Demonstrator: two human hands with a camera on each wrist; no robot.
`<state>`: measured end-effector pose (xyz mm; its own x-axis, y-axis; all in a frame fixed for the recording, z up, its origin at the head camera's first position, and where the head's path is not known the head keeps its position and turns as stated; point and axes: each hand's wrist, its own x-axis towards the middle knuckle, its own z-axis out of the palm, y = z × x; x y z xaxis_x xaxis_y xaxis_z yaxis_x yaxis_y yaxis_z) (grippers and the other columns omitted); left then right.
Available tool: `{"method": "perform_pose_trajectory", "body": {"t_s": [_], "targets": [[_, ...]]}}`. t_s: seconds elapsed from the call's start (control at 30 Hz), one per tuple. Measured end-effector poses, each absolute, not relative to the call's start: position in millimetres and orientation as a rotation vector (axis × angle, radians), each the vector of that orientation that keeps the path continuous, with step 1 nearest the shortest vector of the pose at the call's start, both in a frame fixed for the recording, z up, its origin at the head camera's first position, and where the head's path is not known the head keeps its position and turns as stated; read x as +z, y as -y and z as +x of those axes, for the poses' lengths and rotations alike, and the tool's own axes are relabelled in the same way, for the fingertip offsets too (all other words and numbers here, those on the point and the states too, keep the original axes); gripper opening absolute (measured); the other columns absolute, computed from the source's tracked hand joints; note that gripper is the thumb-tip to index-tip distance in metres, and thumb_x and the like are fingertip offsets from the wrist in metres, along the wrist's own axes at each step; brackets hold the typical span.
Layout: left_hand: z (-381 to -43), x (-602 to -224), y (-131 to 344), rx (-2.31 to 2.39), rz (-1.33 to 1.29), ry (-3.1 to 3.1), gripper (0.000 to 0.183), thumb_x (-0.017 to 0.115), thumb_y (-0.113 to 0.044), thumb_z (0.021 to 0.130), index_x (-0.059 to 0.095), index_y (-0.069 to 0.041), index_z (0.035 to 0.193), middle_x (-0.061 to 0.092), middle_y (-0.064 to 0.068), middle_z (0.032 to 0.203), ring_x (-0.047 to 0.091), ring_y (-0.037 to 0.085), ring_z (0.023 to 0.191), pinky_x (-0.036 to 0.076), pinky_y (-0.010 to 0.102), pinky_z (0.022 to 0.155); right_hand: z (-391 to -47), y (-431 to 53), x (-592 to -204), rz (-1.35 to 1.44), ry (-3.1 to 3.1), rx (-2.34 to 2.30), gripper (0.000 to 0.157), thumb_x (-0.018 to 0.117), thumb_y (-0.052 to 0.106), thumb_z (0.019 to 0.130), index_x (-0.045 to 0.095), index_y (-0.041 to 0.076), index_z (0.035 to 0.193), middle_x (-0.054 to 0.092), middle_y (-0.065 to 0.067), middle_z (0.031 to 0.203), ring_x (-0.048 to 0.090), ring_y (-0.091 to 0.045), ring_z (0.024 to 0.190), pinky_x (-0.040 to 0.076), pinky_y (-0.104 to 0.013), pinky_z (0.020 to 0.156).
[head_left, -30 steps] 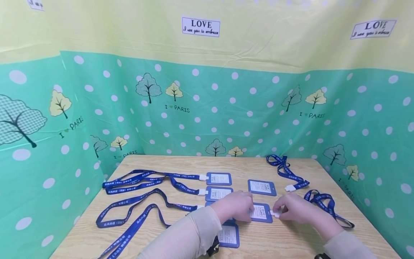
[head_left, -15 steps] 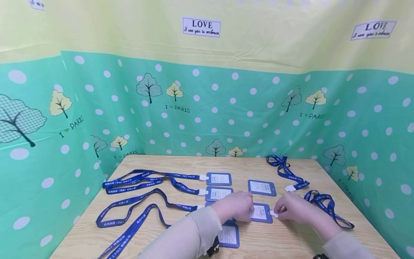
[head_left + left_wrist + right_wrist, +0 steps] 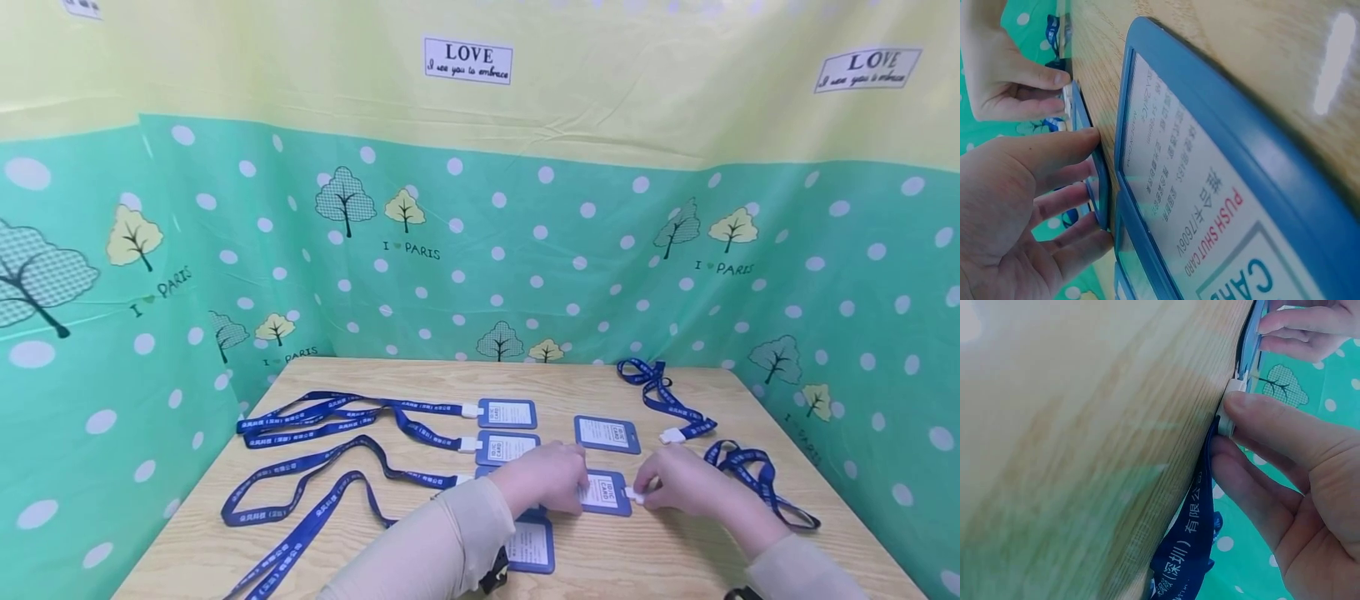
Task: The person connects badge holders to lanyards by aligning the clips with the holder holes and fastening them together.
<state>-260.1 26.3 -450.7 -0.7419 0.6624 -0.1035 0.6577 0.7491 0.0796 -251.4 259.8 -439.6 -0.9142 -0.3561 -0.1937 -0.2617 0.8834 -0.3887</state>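
My left hand (image 3: 536, 479) grips a blue badge holder (image 3: 606, 493) lying at the table's middle, thumb on one edge and fingers along the other. From the right, my right hand (image 3: 686, 482) pinches a white plastic clip (image 3: 1227, 419) between thumb and fingers. That clip sits right at the slotted end of the badge holder. A blue lanyard (image 3: 1188, 531) with white print runs from the clip, and its loop (image 3: 765, 479) lies to the right of the hand. Part of the badge holder is hidden under my left hand.
Left of centre, several badge holders (image 3: 507, 414) lie in a column, with blue lanyards (image 3: 277, 467) stretched leftward. Behind the hands lies a single badge holder (image 3: 608, 435), and a lanyard (image 3: 667, 400) with a white clip rests at the back right. A patterned curtain (image 3: 450, 275) encloses the wooden table (image 3: 420, 379).
My right hand and the clip have shifted very slightly toward the badge holder's end. My left hand has stayed in place.
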Motion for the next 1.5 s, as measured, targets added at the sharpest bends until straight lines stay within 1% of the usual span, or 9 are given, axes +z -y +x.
{"method": "perform_pose_trajectory", "body": {"t_s": [0.23,0.67,0.97,1.1,1.37,1.5], "targets": [[-263.3,-453.6,-25.6,0.084,1.079,-2.831,0.035,0.086,-0.042,0.079,0.079,-0.033,0.111,0.061,-0.012,0.120,0.057,0.008,0.105,0.047,0.024,0.097,-253.3,-258.3,-438.6,-0.456,-2.793,-0.513,0.019,0.085,0.006,0.079,0.079,0.023,0.086,0.073,0.008,0.088,0.068,-0.012,0.080,0.060,-0.040,0.080],[-267.7,-452.4,-25.0,0.163,1.063,-2.807,0.036,0.088,-0.040,0.078,0.079,-0.030,0.112,0.062,-0.013,0.113,0.058,0.006,0.102,0.049,0.022,0.094,-256.4,-259.8,-437.9,-0.545,-2.789,-0.500,0.021,0.085,0.004,0.078,0.079,0.023,0.086,0.074,0.007,0.088,0.068,-0.012,0.080,0.060,-0.039,0.078],[-267.9,-455.9,-24.3,0.177,1.077,-2.793,0.037,0.087,-0.041,0.078,0.079,-0.030,0.113,0.062,-0.012,0.115,0.058,0.006,0.101,0.049,0.022,0.093,-259.7,-259.2,-441.3,-0.543,-2.777,-0.489,0.019,0.086,0.008,0.077,0.079,0.024,0.086,0.072,0.010,0.085,0.066,-0.010,0.078,0.059,-0.039,0.078],[-267.9,-455.0,-24.0,0.162,1.085,-2.794,0.036,0.087,-0.041,0.079,0.079,-0.030,0.112,0.062,-0.012,0.114,0.058,0.006,0.101,0.049,0.022,0.094,-260.5,-258.3,-440.9,-0.514,-2.783,-0.485,0.020,0.086,0.009,0.077,0.079,0.025,0.085,0.072,0.010,0.086,0.066,-0.011,0.078,0.059,-0.039,0.078],[-268.0,-454.0,-23.1,0.160,1.097,-2.788,0.037,0.087,-0.042,0.079,0.078,-0.031,0.113,0.062,-0.013,0.115,0.058,0.006,0.103,0.048,0.023,0.096,-259.4,-259.6,-441.0,-0.578,-2.794,-0.469,0.019,0.086,0.008,0.076,0.079,0.023,0.085,0.072,0.009,0.085,0.066,-0.009,0.077,0.059,-0.036,0.076],[-268.2,-454.6,-22.7,0.168,1.106,-2.787,0.037,0.086,-0.042,0.080,0.078,-0.031,0.114,0.062,-0.013,0.115,0.058,0.006,0.103,0.049,0.023,0.095,-258.9,-259.5,-441.5,-0.565,-2.800,-0.469,0.018,0.086,0.008,0.077,0.079,0.023,0.084,0.072,0.010,0.084,0.066,-0.009,0.076,0.059,-0.036,0.076]]}}
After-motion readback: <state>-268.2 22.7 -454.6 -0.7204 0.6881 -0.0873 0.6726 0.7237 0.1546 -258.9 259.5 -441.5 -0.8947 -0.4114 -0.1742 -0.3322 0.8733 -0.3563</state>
